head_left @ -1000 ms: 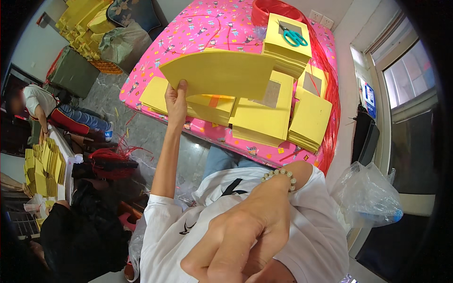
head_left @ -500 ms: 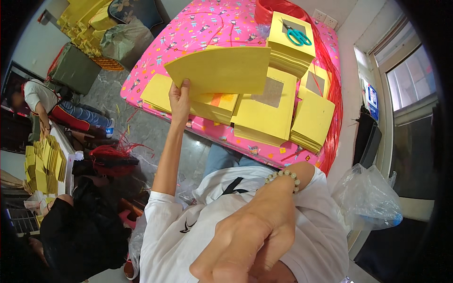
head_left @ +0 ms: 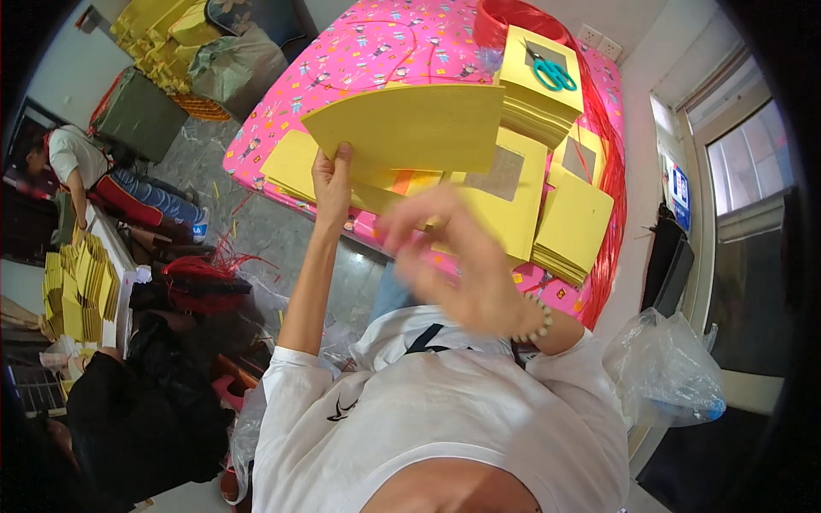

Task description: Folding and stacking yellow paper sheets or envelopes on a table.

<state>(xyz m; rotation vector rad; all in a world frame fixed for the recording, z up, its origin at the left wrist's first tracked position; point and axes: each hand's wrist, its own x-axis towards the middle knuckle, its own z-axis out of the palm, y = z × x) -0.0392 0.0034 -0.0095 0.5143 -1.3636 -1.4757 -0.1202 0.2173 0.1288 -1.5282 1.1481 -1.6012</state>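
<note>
Head view: pink printed surface (head_left: 342,60) fills upper mid, w/ the wearer's white shirt (head_left: 445,410) below. Next in size, yellow sheet (head_left: 402,128): held up on a slant above the near side of the pink surface, bowed along its top edge, in front of other yellow stock. Co-worker (head_left: 75,158) in white top + jeans is far L, by a white table w/ yellow pieces (head_left: 81,299) heaped on it. Red strands (head_left: 614,179) run down the R side of the pink surface. R hand (head_left: 462,256) is blurred, out in front of the shirt, below the sheet & nearest the mid yellow stack (head_left: 526,214); can't tell its grip or if it holds anything. Clear plastic bag (head_left: 667,368) is R of the shirt. Tall yellow stack (head_left: 539,111) stands at upper R. L hand (head_left: 332,184) pinches the sheet's lower L edge, thumb on the near face. Teal-handled scissors (head_left: 552,73) lie atop the tall stack. Smallest: pale bead bracelet (head_left: 534,318), R wrist.
</note>
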